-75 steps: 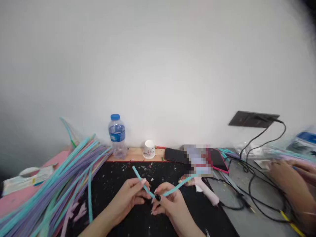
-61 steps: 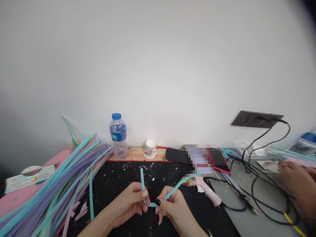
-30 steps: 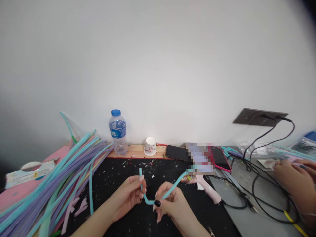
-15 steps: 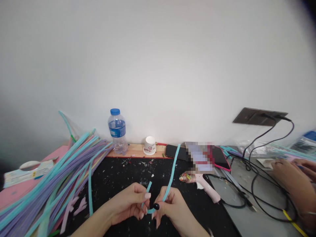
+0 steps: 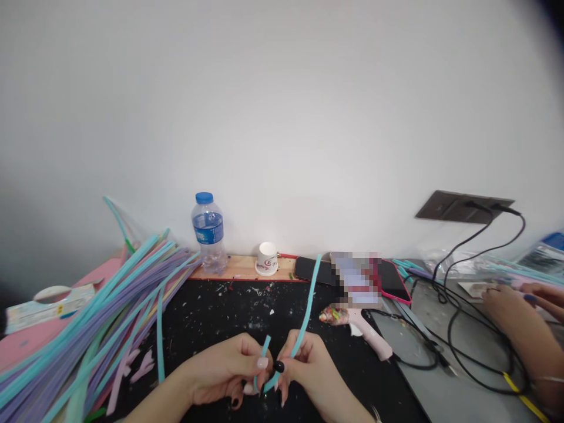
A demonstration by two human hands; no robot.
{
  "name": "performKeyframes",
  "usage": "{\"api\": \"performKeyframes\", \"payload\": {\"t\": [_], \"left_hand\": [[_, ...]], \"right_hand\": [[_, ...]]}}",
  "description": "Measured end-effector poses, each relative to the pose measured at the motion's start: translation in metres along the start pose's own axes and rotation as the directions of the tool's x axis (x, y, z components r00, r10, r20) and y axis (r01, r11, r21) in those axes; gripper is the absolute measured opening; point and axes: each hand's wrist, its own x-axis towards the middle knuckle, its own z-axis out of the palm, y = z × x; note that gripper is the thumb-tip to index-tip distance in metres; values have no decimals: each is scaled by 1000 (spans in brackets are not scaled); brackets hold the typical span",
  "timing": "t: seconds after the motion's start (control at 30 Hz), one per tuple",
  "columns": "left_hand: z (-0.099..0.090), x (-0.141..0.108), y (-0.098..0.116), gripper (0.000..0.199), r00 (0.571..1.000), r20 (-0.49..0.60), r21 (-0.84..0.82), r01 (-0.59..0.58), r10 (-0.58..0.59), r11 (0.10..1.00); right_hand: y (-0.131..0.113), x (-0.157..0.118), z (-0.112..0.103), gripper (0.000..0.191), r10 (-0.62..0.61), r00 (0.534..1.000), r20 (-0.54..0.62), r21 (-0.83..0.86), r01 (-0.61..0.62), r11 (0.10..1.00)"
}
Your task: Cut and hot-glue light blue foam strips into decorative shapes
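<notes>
A turquoise pipe cleaner (image 5: 311, 294) is bent into a U between my two hands, low in the middle of the view. Its short end pokes up from my left hand (image 5: 235, 367), which pinches it between thumb and fingers. The long end rises from my right hand (image 5: 306, 364), also closed on it, and leans slightly right. My fingertips almost meet at the bend, which they partly hide. Below lies a black mat (image 5: 233, 311) dotted with small scraps.
Many pastel pipe cleaners (image 5: 110, 317) heap at the left. A bottle (image 5: 209, 235) and paper cup (image 5: 267, 259) stand by the wall. A pink glue gun (image 5: 370, 335) lies right, near phones and black cables (image 5: 453, 335). Another person's hands (image 5: 520, 317) are far right.
My left hand has shifted slightly down and right, closer to my right hand. The short end of the pipe cleaner sits lower, and the bend looks tighter.
</notes>
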Motion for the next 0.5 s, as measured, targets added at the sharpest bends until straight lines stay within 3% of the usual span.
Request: {"api": "performKeyframes", "payload": {"t": [0.13, 0.5], "left_hand": [[2, 0, 0, 34, 997, -15, 97, 80, -79, 992], [-1, 1, -9, 32, 992, 34, 223, 112, -123, 968]], "right_hand": [[1, -1, 1, 30, 14, 1000, 6, 2, -14, 1000], [5, 0, 4, 33, 113, 993, 38, -22, -112, 993]]}}
